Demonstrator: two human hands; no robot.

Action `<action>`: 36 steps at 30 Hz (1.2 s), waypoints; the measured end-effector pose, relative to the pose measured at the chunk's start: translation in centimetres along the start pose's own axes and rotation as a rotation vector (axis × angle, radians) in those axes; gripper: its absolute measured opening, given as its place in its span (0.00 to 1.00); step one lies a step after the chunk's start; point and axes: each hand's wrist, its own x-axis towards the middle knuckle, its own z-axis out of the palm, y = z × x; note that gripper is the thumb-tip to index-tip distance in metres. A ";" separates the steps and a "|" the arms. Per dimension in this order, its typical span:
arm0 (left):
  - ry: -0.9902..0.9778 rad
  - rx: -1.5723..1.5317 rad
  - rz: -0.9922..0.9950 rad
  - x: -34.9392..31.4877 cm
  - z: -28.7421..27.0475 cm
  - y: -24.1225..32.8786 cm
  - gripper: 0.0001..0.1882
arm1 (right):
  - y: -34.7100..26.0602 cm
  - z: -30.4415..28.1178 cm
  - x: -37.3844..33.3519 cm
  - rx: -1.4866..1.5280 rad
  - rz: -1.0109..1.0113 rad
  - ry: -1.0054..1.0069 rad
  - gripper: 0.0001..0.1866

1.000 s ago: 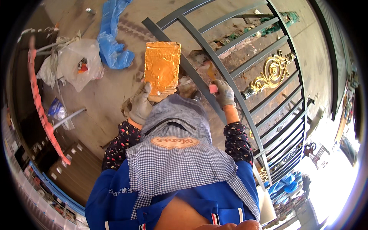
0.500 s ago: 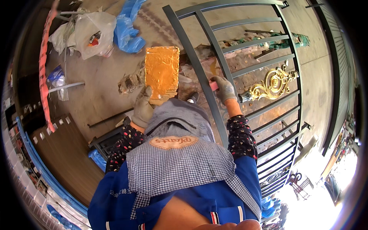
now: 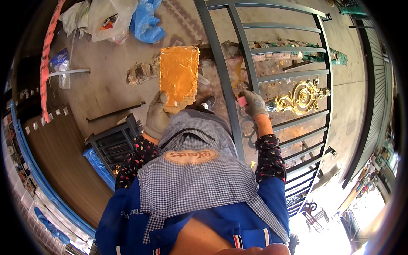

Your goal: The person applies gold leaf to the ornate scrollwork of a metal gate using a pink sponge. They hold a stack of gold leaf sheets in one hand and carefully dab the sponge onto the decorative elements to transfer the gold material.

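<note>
My left hand (image 3: pixel 155 114), in a grey work glove, is closed on the near edge of a rectangular board (image 3: pixel 179 74) coated in thick golden-orange paint. The board lies flat side up in front of my apron. To its right, my gloved right hand (image 3: pixel 253 104) pinches a small pink sponge-like block (image 3: pixel 242 101). That hand is over the dark grey metal railing (image 3: pixel 221 63), beside its long outer bar. Just right of my fingers, a gold scroll ornament (image 3: pixel 301 97) is set between the railing's bars. My fingers partly cover the block and the second long bar.
Plastic bags, one clear (image 3: pixel 111 19) and one blue (image 3: pixel 146 23), lie on the far floor. A red-wrapped bar (image 3: pixel 46 63) stands at left, near a brown panel (image 3: pixel 63 157). Dark metal frames (image 3: pixel 112 140) sit by my left forearm. A wrapped beam (image 3: pixel 280 50) lies beyond the railing.
The whole view has shifted, so the railing appears farther right and lower. My right hand has drawn the pink block slightly away from the outer bar. My left hand keeps hold of the board.
</note>
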 end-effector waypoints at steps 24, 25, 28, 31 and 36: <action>0.063 -0.063 0.024 -1.9 -0.2 -2.8 0.36 | 0.4 -2.7 -2.1 -0.062 -0.135 0.071 0.19; 0.058 -0.068 0.024 -1.9 -0.2 -2.8 0.36 | 0.3 -2.5 -2.1 -0.022 -0.061 0.119 0.20; 0.015 -0.058 -0.002 -1.3 -0.8 -2.8 0.36 | -0.1 0.5 -2.0 0.065 0.036 0.133 0.19; 0.033 -0.036 -0.008 -1.3 -1.0 -2.7 0.35 | -0.3 1.5 -3.9 0.024 0.134 0.201 0.20; -0.030 0.019 -0.023 -0.6 -0.5 -2.3 0.35 | -1.9 2.4 -5.8 0.144 0.342 0.433 0.20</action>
